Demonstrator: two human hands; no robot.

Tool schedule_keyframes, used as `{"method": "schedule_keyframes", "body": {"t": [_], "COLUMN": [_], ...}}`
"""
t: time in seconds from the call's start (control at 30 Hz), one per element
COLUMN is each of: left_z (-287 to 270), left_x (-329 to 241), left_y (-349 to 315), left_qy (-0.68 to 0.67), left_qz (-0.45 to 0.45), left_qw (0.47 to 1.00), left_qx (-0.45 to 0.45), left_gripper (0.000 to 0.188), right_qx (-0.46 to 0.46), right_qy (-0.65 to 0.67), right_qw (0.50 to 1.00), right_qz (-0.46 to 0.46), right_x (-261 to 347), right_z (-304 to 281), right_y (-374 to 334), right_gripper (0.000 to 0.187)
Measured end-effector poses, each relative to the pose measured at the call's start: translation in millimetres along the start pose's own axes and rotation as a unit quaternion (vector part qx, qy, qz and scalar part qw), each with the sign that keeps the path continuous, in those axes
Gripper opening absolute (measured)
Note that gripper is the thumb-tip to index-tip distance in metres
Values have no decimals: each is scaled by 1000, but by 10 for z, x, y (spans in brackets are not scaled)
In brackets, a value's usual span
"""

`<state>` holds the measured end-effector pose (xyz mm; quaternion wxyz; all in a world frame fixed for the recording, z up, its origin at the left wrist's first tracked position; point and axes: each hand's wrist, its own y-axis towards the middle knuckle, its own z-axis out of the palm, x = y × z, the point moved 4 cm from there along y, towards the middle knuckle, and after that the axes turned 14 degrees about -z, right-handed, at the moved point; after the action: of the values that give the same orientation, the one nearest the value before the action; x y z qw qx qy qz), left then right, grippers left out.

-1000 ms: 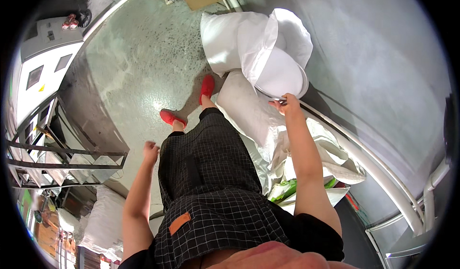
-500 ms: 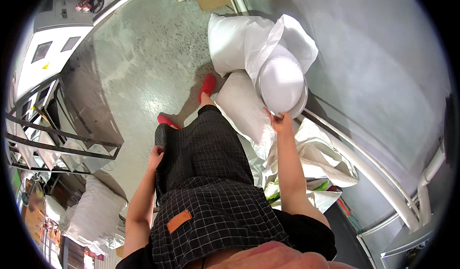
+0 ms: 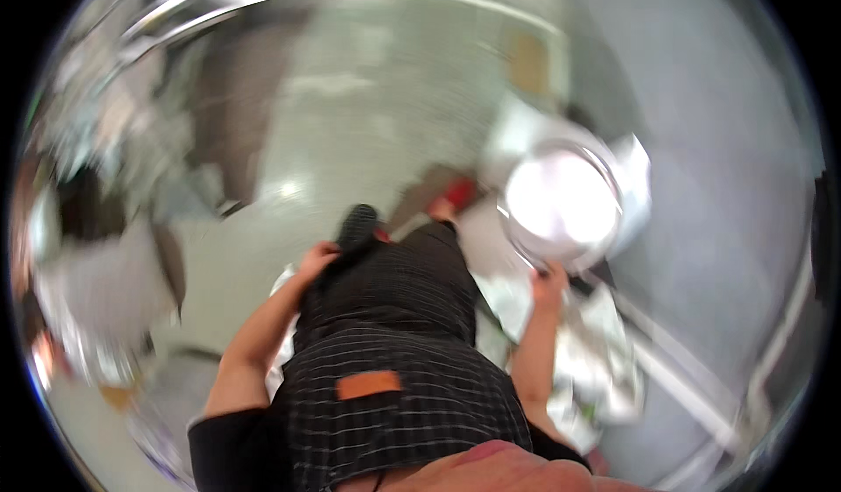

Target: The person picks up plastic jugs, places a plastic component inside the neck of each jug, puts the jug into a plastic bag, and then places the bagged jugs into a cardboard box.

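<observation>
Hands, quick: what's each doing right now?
Left hand: at the checked apron; too blurred to tell if gripping.
Right hand: closed on the round metal bowl's rim.

Ahead and left of our left hand, we have room to pass above the floor; the apron blocks its right. The bowl bars our right hand ahead, the wall stands rightward, and nearer lies, blurred, probably a sack.

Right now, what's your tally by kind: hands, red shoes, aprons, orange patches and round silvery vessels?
Left hand and right hand: 2
Red shoes: 2, one mostly hidden
Black apron: 1
Orange patch: 1
Round silvery vessel: 1
Total: 7
</observation>
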<state>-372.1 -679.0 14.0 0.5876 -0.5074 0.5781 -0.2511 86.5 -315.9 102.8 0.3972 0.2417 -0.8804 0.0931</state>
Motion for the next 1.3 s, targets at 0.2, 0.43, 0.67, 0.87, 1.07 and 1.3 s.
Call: {"method": "schedule_keyframes", "body": {"t": [0.2,0.43,0.67,0.87,1.07,1.3], "left_z": [-332,-1166,-1483,-2564,-3296,-4251], "left_x": [-410,22,681,1303,2676,3530], "left_y": [-977,-1653,-2409,-2581,-3008,-3381], "left_qy": [-25,-147,-493,-579,-634,-542], "left_qz": [12,42,85,124,143,76], "left_qw": [988,961,841,741,698,773], "left_qx": [-154,-233,-206,-316,-301,-320], "left_gripper": [35,48,89,94,79,61], "right_qx": [-45,383,576,659,691,503], "right_qy": [532,456,373,314,275,420], "right_qw": [758,775,691,663,596,639], "right_qz": [373,211,229,168,303,403], "right_x": [200,1811,4434,6334,6690,7270], "right_z": [508,2044,4125,5398,6670,7453], "right_y": [35,871,883,3,-1270,-962], "right_gripper": [34,49,54,42,27,27]}}
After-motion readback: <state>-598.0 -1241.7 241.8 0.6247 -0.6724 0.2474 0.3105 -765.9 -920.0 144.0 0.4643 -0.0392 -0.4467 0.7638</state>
